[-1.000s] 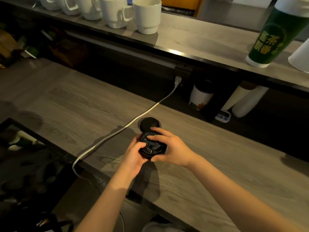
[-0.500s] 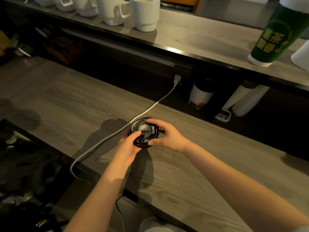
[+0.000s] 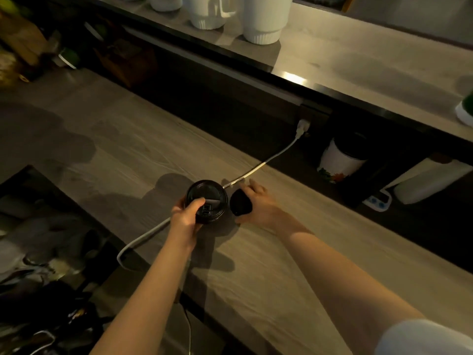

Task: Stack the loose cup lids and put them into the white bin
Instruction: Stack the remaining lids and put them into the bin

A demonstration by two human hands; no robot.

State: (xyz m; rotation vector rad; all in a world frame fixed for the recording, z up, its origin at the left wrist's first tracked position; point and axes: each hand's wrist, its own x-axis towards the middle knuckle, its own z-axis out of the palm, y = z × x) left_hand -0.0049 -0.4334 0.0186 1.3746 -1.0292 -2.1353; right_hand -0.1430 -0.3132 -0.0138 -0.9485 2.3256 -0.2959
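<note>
Leftmost, a dark recessed area (image 3: 38, 239) sat below the near edge of the wooden counter (image 3: 256, 265), its contents too blurred to make out. Across the counter ran a white cable (image 3: 268, 160), from the near edge up to a plug under the raised shelf (image 3: 358, 60). Above the cable, the left hand (image 3: 185, 219) gripped a stack of black cup lids (image 3: 206, 201), thumb pressed on the top lid and fingers curled round the far left rim, holding the stack slightly tilted just over the counter. Just beside it to the right, the right hand (image 3: 258, 206) was curled over a single black lid (image 3: 240, 202), fingers at the far edge and thumb near the counter; whether it had fully closed on the lid could not be told. On the shelf stood white mugs (image 3: 263, 19). The white bin was not visible.
</note>
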